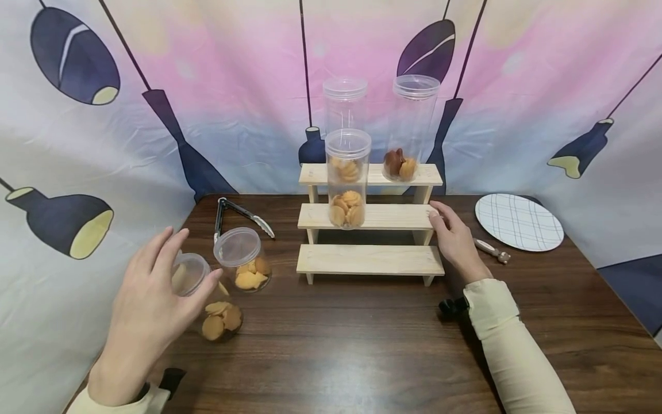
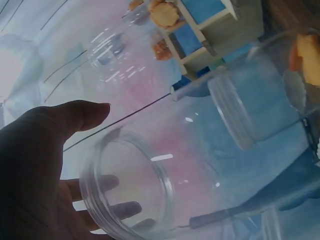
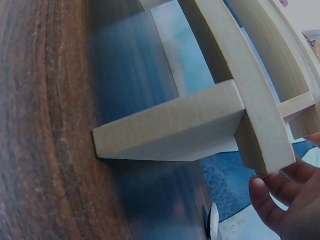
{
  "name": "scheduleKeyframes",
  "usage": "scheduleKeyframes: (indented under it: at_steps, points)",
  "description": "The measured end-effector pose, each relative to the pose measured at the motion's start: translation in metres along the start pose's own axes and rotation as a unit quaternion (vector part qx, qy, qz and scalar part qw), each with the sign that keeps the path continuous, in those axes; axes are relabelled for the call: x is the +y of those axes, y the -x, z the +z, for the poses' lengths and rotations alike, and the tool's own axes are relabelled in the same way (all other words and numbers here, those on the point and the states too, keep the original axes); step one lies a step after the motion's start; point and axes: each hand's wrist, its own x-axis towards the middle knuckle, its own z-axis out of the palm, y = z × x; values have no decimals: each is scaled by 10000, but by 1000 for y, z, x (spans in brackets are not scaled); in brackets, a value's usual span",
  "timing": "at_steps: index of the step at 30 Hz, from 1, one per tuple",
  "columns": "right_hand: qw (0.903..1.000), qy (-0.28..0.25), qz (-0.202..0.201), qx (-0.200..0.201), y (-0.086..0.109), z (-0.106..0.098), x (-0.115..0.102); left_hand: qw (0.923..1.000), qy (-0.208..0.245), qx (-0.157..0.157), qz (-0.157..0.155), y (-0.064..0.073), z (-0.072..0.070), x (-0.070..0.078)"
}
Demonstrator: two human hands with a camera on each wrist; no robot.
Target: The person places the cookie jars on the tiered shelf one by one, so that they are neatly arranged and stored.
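My left hand (image 1: 155,296) is spread at the left, thumb apart from the fingers, beside the lidded top of a tall clear jar (image 1: 192,273) with round cookies at its bottom. Through that jar's clear top (image 2: 130,185), the left wrist view shows some of my fingertips; the thumb stands off from it. My right hand (image 1: 457,244) holds the right end of the middle step of a three-step wooden stand (image 1: 369,260). In the right wrist view its fingertips (image 3: 260,192) are at the corner of the board. Some of the right fingers are hidden behind the wood.
A second jar of cookies (image 1: 250,279) stands behind the left one, near black-handled tongs (image 1: 243,213). On the stand are a jar on the middle step (image 1: 347,178), another behind it (image 1: 345,109), and one at upper right (image 1: 414,126). A checked oval plate (image 1: 519,223) lies right.
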Motion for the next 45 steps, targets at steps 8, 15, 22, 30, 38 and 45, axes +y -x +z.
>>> scheduleKeyframes:
  at_steps: [8, 15, 22, 30, 38, 45]
  points:
    - [10000, 15, -8, 20, -1, -1, 0, 9999, 52, -77, 85, 7, 3, -9]
    - [10000, 55, 69, -10, -1, 0, 0, 9994, -4, -351, -68, 11, 5, -14]
    - [10000, 68, 63, -17, 1, 0, 2, 9983, -192, -526, -189, 12, 5, -14]
    - [9999, 99, -26, -15, 0, 0, 1, 9981, -157, -539, -243, 14, 5, -13]
    - [10000, 28, -18, -30, 0, 0, 1, 9983, -142, -526, -207, 15, 4, -13]
    - [10000, 50, -4, -17, -1, 0, 2, 9985, -124, -503, -189, 15, 4, -13]
